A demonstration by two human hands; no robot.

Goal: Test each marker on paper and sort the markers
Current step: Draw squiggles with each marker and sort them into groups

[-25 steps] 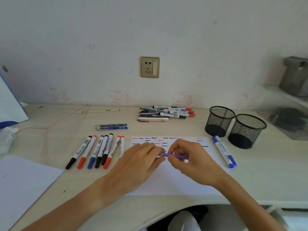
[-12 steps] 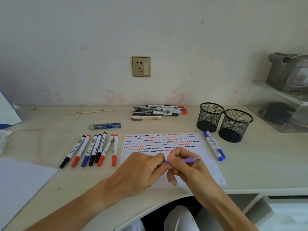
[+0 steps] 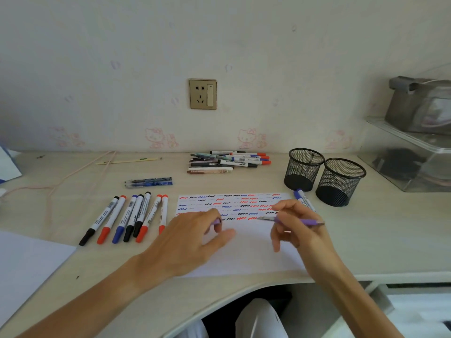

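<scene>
A white paper [image 3: 246, 254] covered at its top with red, blue and black squiggles lies on the desk in front of me. My right hand [image 3: 297, 230] grips an uncapped purple pen [image 3: 305, 221], its tip pointing left just above the lowest squiggle row. My left hand [image 3: 192, 240] rests over the paper's left side and holds the purple cap [image 3: 216, 222] between thumb and fingers. A row of several sorted markers [image 3: 129, 218] lies left of the paper. A pile of unsorted markers and pens [image 3: 229, 162] sits near the wall. A blue marker [image 3: 303, 200] lies at the paper's right edge.
Two black mesh cups [image 3: 324, 175] stand right of the paper. A blue pen pack [image 3: 148, 182] and a pale stick [image 3: 127, 161] lie behind the sorted row. White sheets [image 3: 22, 269] are at the left, a clear box [image 3: 410, 154] at the far right.
The two hands have drawn apart: the cap came off the purple pen and stayed in my left hand, while my right hand carried the pen to the right over the paper.
</scene>
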